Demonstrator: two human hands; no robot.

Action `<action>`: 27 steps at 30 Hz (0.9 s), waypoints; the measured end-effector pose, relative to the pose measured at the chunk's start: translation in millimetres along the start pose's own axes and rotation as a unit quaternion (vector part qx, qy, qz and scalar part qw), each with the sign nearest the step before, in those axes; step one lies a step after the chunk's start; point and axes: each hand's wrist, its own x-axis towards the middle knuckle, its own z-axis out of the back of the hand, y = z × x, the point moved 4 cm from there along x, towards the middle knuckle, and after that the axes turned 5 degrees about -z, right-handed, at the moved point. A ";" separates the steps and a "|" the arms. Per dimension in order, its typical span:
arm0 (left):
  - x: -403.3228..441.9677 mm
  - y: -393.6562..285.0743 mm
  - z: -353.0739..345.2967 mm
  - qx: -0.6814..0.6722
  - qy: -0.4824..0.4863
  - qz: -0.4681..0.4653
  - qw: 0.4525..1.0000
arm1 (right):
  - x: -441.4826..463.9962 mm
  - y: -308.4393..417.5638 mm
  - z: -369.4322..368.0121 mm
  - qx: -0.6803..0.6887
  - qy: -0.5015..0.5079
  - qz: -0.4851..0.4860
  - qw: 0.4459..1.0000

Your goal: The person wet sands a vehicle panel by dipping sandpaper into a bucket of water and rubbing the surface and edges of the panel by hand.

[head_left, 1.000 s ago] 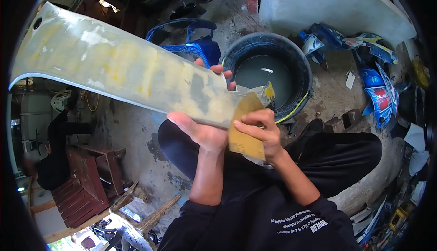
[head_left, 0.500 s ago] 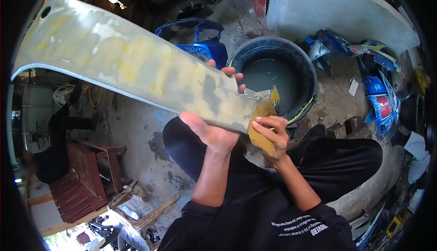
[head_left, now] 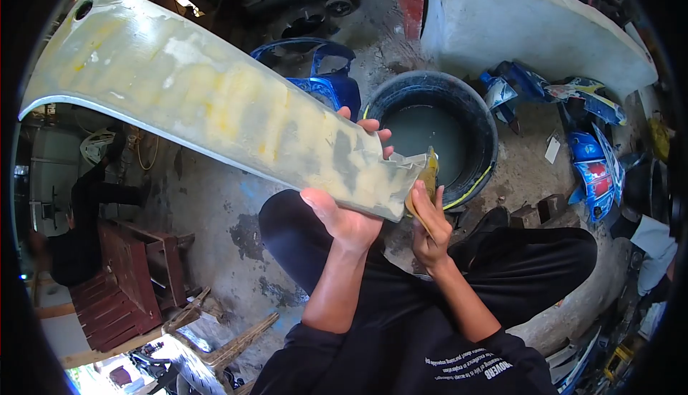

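A long curved panel [head_left: 236, 108], patched cream, grey and yellow, slants from the upper left down to the middle. My left hand [head_left: 347, 219] holds it from beneath near its broken lower end, thumb along the near edge and fingertips showing past the far edge. Just right of that end, my right hand [head_left: 431, 231] pinches a folded yellow-brown sheet of sandpaper [head_left: 426, 210], seen nearly edge-on. The sheet is at the panel's jagged tip; whether it touches is unclear. Behind the tip stands a black tub [head_left: 489, 137] of grey water.
Blue fairing pieces [head_left: 595, 173] lie on the floor at right, and a blue plastic part [head_left: 337, 87] sits behind the panel. A dark red wooden bench [head_left: 129, 273] is at lower left, near a person in dark clothes [head_left: 82, 216]. A pale wall piece [head_left: 530, 29] stands behind.
My right hand has turned, so the sandpaper, flat over the panel's end before, now shows its edge beside the tip. The panel and my left hand have shifted slightly right in view.
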 end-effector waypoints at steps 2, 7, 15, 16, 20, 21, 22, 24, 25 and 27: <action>-0.4 2.2 -2.8 0.001 0.001 -0.006 1.000 | 5.3 14.8 -1.4 0.011 -0.006 -0.005 1.000; -1.4 0.8 -5.6 0.025 -0.011 -0.007 1.000 | 40.3 71.1 -8.6 0.102 0.052 0.116 0.987; 2.3 1.3 2.1 -0.008 -0.014 -0.019 1.000 | -5.4 -25.3 -14.1 0.147 -0.033 -0.111 0.982; 1.7 1.6 0.1 -0.008 -0.007 -0.020 1.000 | -3.9 -16.1 -14.2 0.147 -0.030 -0.079 0.986; -0.3 3.9 -1.9 -0.011 0.005 -0.013 1.000 | 22.4 58.8 -8.1 0.136 0.041 0.070 0.987; 1.0 4.6 0.8 -0.010 0.010 -0.019 1.000 | 19.6 53.7 -10.9 0.126 0.028 0.075 0.989; 2.5 3.2 0.4 -0.013 0.013 -0.019 1.000 | 12.9 38.8 -15.9 0.123 0.025 0.077 0.989; 4.5 -0.5 2.6 -0.032 -0.008 -0.024 0.999 | -3.4 -16.9 -23.0 0.125 -0.063 -0.083 0.987; 5.0 -2.3 5.0 -0.014 -0.011 -0.031 0.999 | -8.6 -42.2 -25.7 0.113 -0.081 -0.201 0.970; 2.6 1.2 3.5 -0.023 -0.007 -0.032 0.999 | -7.9 -55.2 -20.8 0.165 -0.062 -0.271 0.946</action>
